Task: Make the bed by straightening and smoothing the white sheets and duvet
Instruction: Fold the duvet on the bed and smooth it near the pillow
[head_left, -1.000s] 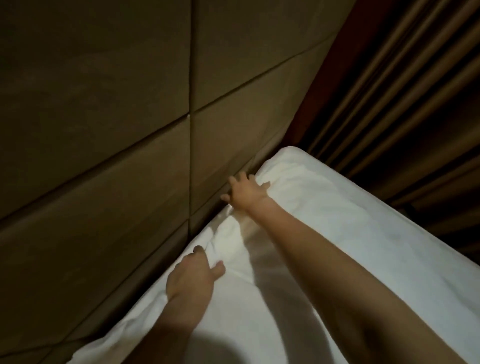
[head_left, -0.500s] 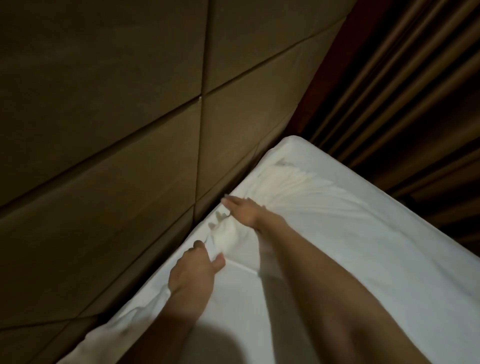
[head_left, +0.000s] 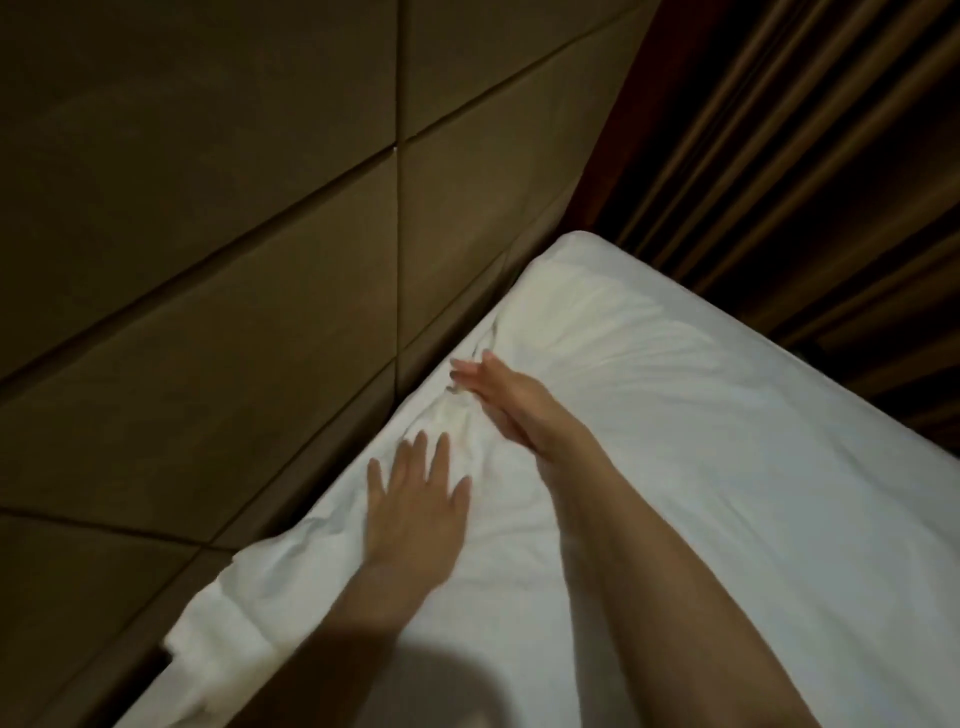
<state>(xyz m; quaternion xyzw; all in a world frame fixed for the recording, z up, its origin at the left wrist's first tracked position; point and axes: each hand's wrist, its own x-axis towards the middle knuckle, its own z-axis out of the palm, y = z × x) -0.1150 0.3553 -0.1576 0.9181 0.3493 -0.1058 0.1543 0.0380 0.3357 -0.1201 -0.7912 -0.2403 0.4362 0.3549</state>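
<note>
Here both hands lie flat — the left hand (head_left: 415, 512) and right hand (head_left: 506, 402) press the white sheet (head_left: 701, 467), holding nothing. Past the hands it looks smooth — between them, wrinkles remain.

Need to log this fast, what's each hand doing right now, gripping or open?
Left hand: open, fingers spread flat on the white sheet.
Right hand: open, fingers straight, edge-on against the sheet, holding nothing.

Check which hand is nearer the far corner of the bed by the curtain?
Right. The right hand lies with straight fingers on the white sheet along the headboard edge, closer to the far corner. The left hand rests flat on the sheet, nearer the person.
</note>
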